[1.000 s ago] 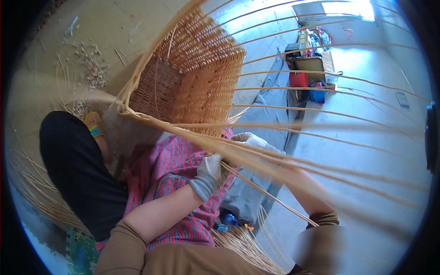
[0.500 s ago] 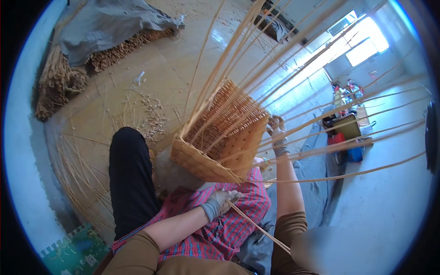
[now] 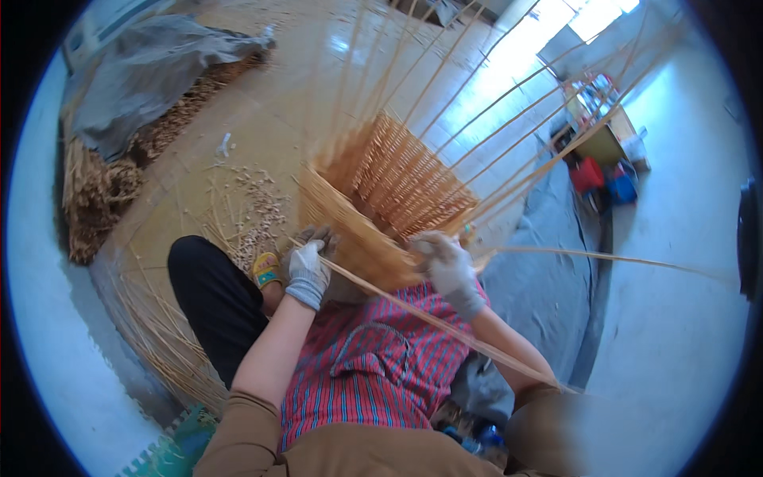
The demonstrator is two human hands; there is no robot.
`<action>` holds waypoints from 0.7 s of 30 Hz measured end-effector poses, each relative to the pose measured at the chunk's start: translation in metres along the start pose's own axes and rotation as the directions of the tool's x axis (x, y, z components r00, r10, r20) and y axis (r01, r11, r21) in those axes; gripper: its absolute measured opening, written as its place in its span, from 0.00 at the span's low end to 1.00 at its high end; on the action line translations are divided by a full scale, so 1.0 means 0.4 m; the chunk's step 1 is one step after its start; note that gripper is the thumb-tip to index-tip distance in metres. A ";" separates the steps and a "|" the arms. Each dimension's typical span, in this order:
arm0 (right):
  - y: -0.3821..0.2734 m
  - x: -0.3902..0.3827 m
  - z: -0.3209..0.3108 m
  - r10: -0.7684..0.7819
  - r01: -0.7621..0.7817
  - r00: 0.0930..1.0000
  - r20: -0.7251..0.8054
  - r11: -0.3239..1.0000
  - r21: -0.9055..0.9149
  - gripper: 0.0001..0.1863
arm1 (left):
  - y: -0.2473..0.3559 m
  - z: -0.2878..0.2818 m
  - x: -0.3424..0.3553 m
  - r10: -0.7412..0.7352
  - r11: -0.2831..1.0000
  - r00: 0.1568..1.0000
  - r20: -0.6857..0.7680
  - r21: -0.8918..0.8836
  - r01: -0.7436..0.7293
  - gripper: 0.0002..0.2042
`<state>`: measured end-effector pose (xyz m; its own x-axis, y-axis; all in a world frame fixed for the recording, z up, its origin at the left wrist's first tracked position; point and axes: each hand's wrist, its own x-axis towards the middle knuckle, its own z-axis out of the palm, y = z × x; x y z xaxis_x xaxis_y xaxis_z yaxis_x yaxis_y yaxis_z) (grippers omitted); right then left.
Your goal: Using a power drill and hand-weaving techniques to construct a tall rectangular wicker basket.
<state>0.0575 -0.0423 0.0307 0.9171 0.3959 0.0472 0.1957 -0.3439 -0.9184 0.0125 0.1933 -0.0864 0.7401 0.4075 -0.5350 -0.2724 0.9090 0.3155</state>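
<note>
Wicker basket (image 3: 389,207) — half-woven, on your lap, stakes fanning toward 1 o'clock. Your left hand (image 3: 307,272), gloved: fingers curled around a long willow rod (image 3: 445,327). Your right hand (image 3: 447,266), gloved — fingers closed on the basket's rim.

one wicker basket (image 3: 389,203), two gloved hands (image 3: 308,274)

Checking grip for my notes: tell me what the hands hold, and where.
Both gloved hands, left and right, grip the wicker basket at its near rim.

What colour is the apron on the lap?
The apron has red and blue stripes, seen in the head view.
</note>
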 end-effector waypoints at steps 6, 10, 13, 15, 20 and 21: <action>-0.183 -0.109 0.065 0.316 -0.056 0.882 0.350 0.808 -0.587 0.16 | -0.038 -0.036 -0.278 -0.326 0.712 0.922 0.207 0.696 0.095 0.18; -0.192 -0.153 0.025 0.516 -0.294 0.723 0.460 0.832 -0.471 0.16 | -0.073 -0.019 -0.374 -0.395 0.642 0.866 0.308 0.766 0.020 0.21; -0.208 -0.151 0.005 0.607 -0.488 0.670 0.428 0.794 -0.363 0.16 | -0.091 0.008 -0.385 -0.579 0.668 0.762 0.290 0.704 0.240 0.23; -0.227 -0.134 -0.014 0.643 -0.350 0.648 0.408 0.727 -0.591 0.15 | -0.098 0.021 -0.387 -0.590 0.711 0.734 0.336 0.647 0.275 0.23; -0.242 -0.074 -0.034 0.810 -0.761 0.478 0.341 0.575 -0.300 0.14 | -0.101 0.045 -0.372 -0.647 0.763 0.728 0.228 0.198 0.616 0.15; -0.241 -0.063 -0.030 0.816 -0.761 0.483 0.319 0.571 -0.310 0.14 | -0.101 0.051 -0.362 -0.662 0.748 0.729 0.175 0.223 0.626 0.15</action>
<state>0.0196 -0.0294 0.1228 0.4916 0.1816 -0.8517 -0.4783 -0.7610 -0.4383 -0.0711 0.0958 -0.0054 0.8273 -0.3202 -0.4616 0.3966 0.9148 0.0762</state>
